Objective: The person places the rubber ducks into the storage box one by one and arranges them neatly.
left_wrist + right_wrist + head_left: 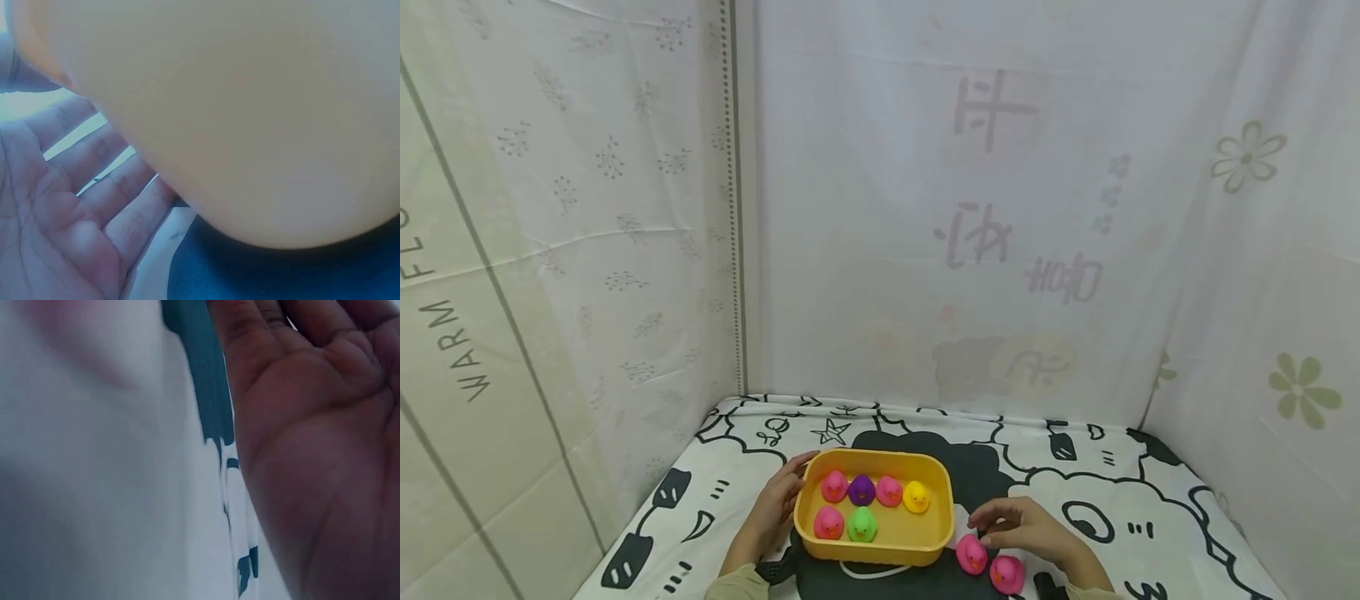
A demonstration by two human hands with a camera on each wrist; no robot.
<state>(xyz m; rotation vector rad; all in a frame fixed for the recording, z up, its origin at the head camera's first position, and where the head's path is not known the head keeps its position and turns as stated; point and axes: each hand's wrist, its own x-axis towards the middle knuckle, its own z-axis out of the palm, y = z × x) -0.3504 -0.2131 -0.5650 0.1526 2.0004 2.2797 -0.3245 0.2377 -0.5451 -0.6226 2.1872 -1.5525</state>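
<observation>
A yellow plastic bin [872, 553] holds several rubber ducks: pink [834, 487], purple [861, 490], another pink [889, 491] and yellow [917, 497] in the back row, then pink [828, 523] and green [862, 524] in front. My left hand [778, 500] rests against the bin's left side, its fingers extended along the wall in the left wrist view. Two pink ducks lie on the cloth right of the bin. Over the nearer-to-bin duck [972, 556] hovers my right hand [1026, 527], fingers loosely bent, fingertips right at its top. Beside it sits the other duck [1007, 575].
A white cloth with black cartoon drawings [1105, 492] covers the table. Pale printed curtains [865, 208] enclose it at the back and both sides. A white cord [876, 572] curves out at the bin's front edge.
</observation>
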